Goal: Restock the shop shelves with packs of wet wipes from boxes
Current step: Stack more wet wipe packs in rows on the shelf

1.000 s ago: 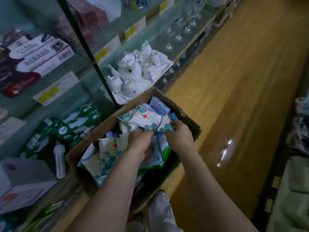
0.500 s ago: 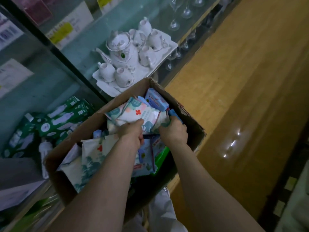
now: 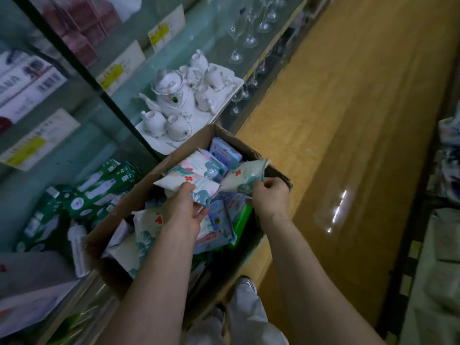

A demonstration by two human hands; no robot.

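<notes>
- The glass shelving runs along the person's left, and green packs lie on its low tier. Nothing from the hands has reached a shelf, so the step in hand appears to be pulling stock from the box.
- The cardboard box stands open against the shelving, heaped with wet wipes. The next move likely calls for lifting both held packs clear of its rim and swinging them left to a free spot, away from the tea set.
- Both forearms reach forward and down into the box, side by side.
- The left hand grips a white leaf-printed pack, thumb on top and fingers curled beneath.
- The right hand pinches a second pack by its near end, fingers curled round the edge, and the pack tilts up above the heap.
</notes>
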